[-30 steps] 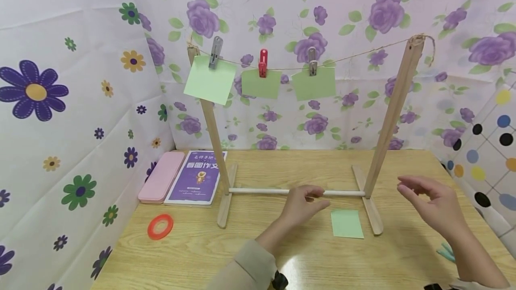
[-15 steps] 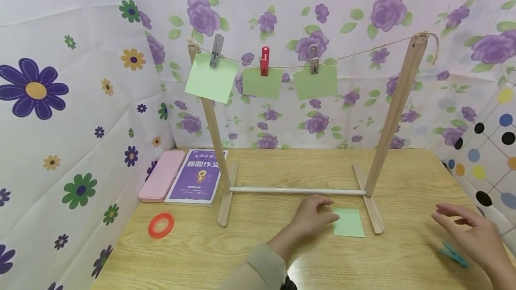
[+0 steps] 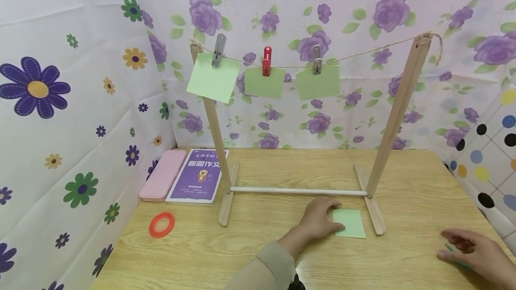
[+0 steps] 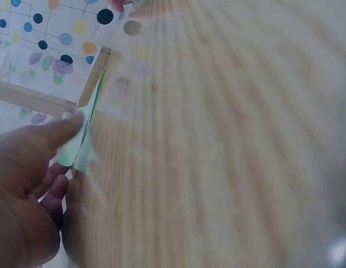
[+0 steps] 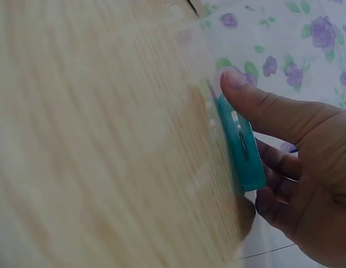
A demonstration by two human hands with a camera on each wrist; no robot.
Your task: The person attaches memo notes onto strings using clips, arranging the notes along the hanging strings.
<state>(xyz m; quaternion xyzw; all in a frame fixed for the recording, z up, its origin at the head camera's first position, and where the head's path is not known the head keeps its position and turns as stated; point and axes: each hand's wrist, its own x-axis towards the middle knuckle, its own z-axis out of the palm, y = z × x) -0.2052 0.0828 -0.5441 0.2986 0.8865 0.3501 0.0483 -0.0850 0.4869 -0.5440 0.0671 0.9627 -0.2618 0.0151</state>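
Observation:
In the head view my left hand (image 3: 320, 220) is at the left edge of a pale green paper note (image 3: 351, 223) lying on the table. Its thumb touches the note (image 4: 83, 131) in the left wrist view, with a gap between thumb and index finger. At the right, my right hand (image 3: 477, 252) reaches around a teal clothespin (image 5: 242, 145) on the table. Its thumb is by one end and its fingers by the other, not visibly squeezing it. From above, the hand covers most of the clothespin.
A wooden stand (image 3: 397, 115) holds a string with three green notes (image 3: 213, 79) hung by two grey clips and a red clip (image 3: 267, 61). A white rod (image 3: 298, 190) joins its feet. At left lie a pink case (image 3: 163, 176), a purple book (image 3: 197, 178) and an orange-red ring (image 3: 162, 225).
My left hand has moved right and down from the white rod to the note. My right hand has come down and right beside the stand to the teal clothespin.

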